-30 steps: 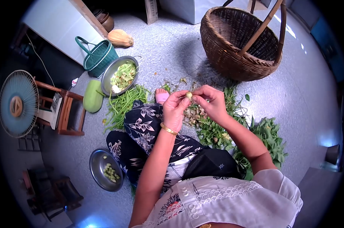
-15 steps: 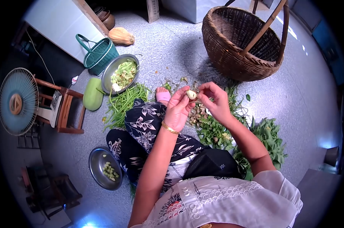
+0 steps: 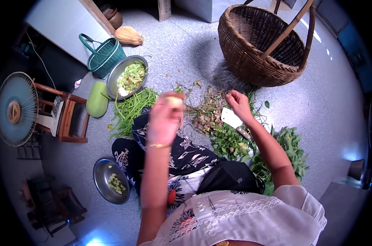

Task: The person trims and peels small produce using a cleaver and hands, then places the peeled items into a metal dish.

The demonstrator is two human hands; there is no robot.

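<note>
My left hand [image 3: 164,121], smeared by motion, is raised above my knee. Its fingers close on a small pale piece [image 3: 175,102] that looks like a garlic clove. My right hand [image 3: 239,105] has its fingertips pinched together over the scraps; whether anything is between them I cannot make out. Just below it on the floor lies a small white-bladed cleaver [image 3: 232,117]. Dry brownish peelings [image 3: 208,107] spread between my hands. A metal bowl [image 3: 97,174] at lower left holds several similar pale pieces [image 3: 117,183].
Left stand a basin [image 3: 143,84] of cut greens, a teal basket [image 3: 106,57], a pale green gourd [image 3: 97,100] and long green stems [image 3: 132,108]. A pumpkin [image 3: 129,35] lies behind. A large wicker basket [image 3: 251,61] stands far right; leafy greens [image 3: 288,147] lie beside my right arm.
My hands have parted. The left has swung left with the pale piece, while the right has moved slightly right, its fingers drawn together. The cleaver has come into fuller view.
</note>
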